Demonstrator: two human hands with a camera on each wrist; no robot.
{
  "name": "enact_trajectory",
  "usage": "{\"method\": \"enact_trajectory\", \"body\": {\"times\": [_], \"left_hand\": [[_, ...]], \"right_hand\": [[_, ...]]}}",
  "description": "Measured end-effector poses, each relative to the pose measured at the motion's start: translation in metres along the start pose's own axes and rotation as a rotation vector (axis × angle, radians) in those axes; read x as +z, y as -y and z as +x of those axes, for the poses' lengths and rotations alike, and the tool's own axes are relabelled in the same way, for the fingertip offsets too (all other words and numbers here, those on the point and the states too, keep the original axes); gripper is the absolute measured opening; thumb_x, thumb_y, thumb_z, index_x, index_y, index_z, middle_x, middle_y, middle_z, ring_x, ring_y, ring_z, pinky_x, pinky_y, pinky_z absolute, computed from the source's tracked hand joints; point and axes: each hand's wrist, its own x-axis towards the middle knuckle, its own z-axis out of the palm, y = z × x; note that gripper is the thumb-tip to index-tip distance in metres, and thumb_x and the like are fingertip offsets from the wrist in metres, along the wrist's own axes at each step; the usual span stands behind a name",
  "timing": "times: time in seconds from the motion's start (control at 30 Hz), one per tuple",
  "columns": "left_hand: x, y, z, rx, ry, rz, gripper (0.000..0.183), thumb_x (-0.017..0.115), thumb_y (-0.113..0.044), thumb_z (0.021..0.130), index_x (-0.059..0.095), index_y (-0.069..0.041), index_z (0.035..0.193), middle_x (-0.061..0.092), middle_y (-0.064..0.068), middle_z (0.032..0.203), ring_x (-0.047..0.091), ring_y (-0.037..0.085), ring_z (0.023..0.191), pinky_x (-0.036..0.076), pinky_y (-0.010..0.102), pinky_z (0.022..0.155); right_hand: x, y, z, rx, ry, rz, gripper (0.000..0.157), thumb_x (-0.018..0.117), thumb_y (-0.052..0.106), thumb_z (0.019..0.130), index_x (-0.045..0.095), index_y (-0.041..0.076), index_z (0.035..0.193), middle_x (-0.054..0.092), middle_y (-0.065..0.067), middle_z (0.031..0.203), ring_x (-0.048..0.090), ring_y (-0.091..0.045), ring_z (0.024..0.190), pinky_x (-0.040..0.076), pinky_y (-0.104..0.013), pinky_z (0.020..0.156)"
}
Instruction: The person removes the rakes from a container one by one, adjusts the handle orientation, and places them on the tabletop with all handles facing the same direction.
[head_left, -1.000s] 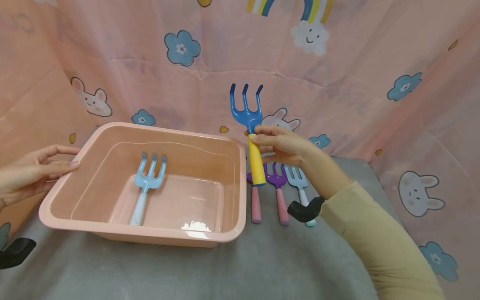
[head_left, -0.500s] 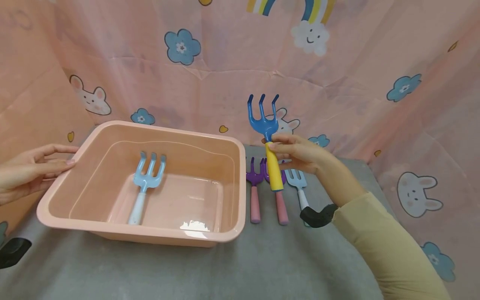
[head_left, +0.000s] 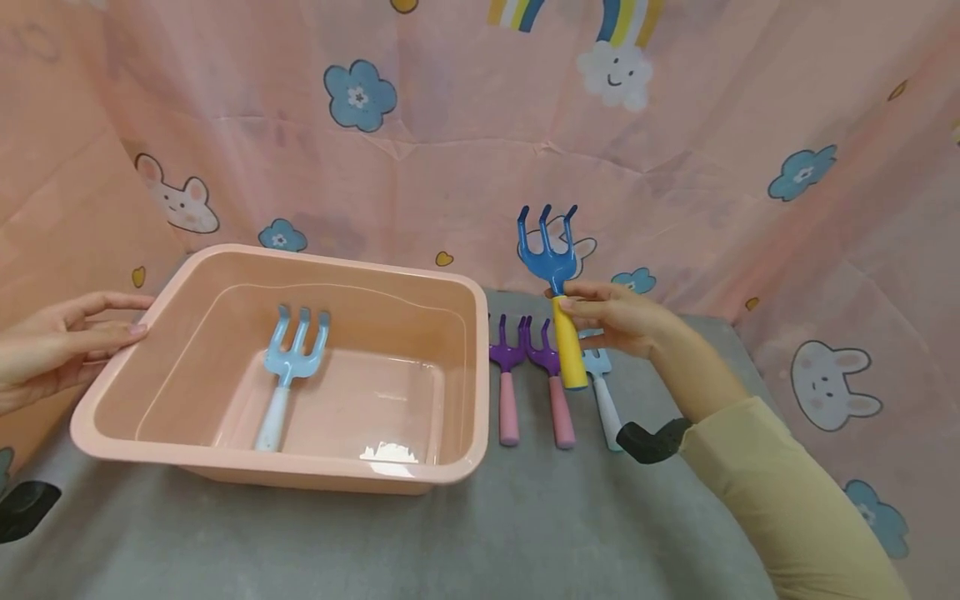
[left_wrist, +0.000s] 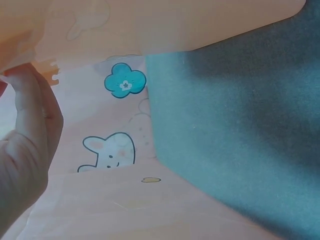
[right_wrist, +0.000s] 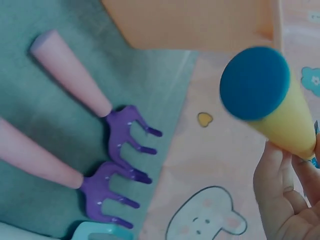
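My left hand (head_left: 63, 346) grips the left rim of a peach plastic basin (head_left: 285, 462), thumb on the rim. Inside the basin a light blue hand rake (head_left: 292, 364) leans with its tines toward the back wall. My right hand (head_left: 626, 321) pinches a blue hand rake with a yellow handle (head_left: 570, 354) near the top of that handle. It is held in the air, tines up, over the tools to the right of the basin. The right wrist view shows the round blue end of the yellow handle (right_wrist: 287, 127) close up.
On the grey surface (head_left: 450, 550) right of the basin lie two purple hand rakes with pink handles (head_left: 508, 408) (head_left: 560, 412), side by side. Beyond them is a light blue fork (head_left: 607, 408), partly hidden by my right hand. A pink patterned cloth (head_left: 465, 167) hangs behind.
My right hand has moved right and slightly down with the blue and yellow hand rake, from beside the basin's right rim. The left hand and basin stay almost where they were.
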Motion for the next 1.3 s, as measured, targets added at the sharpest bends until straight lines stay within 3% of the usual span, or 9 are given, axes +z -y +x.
{"method": "enact_trajectory", "body": {"times": [0.17,0.33,0.63,0.93,1.13,1.3], "left_hand": [[0.0,0.005,-0.001,0.045,0.022,-0.194,0.03,0.052,-0.003,0.094,0.058,-0.03,0.104,0.067,-0.006,0.089,0.067,0.013,0.076,0.057,0.031,0.062],[-0.003,0.009,0.0,0.08,0.042,-0.268,0.031,0.051,0.001,0.094,0.061,-0.026,0.105,0.067,-0.001,0.091,0.067,0.015,0.077,0.057,0.031,0.061],[0.0,0.007,-0.001,0.072,0.041,-0.245,0.032,0.051,0.001,0.094,0.061,-0.028,0.105,0.067,-0.002,0.09,0.067,0.016,0.076,0.057,0.031,0.062],[-0.002,0.007,0.0,0.057,0.04,-0.269,0.032,0.051,0.001,0.094,0.061,-0.027,0.105,0.067,-0.001,0.09,0.067,0.017,0.076,0.057,0.033,0.062],[-0.003,0.01,0.001,0.078,0.037,-0.263,0.033,0.051,0.001,0.094,0.06,-0.027,0.106,0.067,-0.002,0.09,0.067,0.016,0.076,0.057,0.033,0.061],[-0.003,0.01,0.001,0.088,0.04,-0.268,0.033,0.051,0.002,0.094,0.06,-0.027,0.107,0.067,-0.002,0.09,0.067,0.016,0.076,0.057,0.032,0.061]], "right_hand": [[-0.005,-0.011,-0.001,0.023,-0.008,-0.005,0.041,0.048,0.022,0.098,0.04,0.002,0.134,0.047,-0.006,0.115,0.05,-0.024,0.101,0.042,-0.051,0.096],[-0.008,-0.017,-0.002,0.035,-0.008,-0.014,0.046,0.047,0.022,0.099,0.036,0.001,0.137,0.043,-0.01,0.115,0.047,-0.026,0.102,0.038,-0.054,0.098],[-0.013,-0.027,-0.008,0.04,0.011,0.002,0.053,0.044,0.023,0.1,0.025,0.0,0.143,0.032,-0.015,0.135,0.042,-0.03,0.114,0.032,-0.056,0.103],[-0.021,-0.036,-0.011,0.028,-0.012,0.024,0.033,0.049,0.024,0.098,0.044,0.007,0.125,0.041,-0.004,0.121,0.043,-0.03,0.109,0.037,-0.054,0.098],[-0.024,-0.041,-0.012,0.043,-0.019,0.016,0.051,0.049,0.025,0.098,0.032,0.001,0.139,0.042,-0.006,0.119,0.04,-0.034,0.114,0.031,-0.059,0.102],[-0.028,-0.05,-0.014,0.077,-0.043,0.02,0.057,0.046,0.024,0.099,0.023,-0.001,0.144,0.04,-0.008,0.124,0.042,-0.027,0.109,0.03,-0.058,0.104]]}}
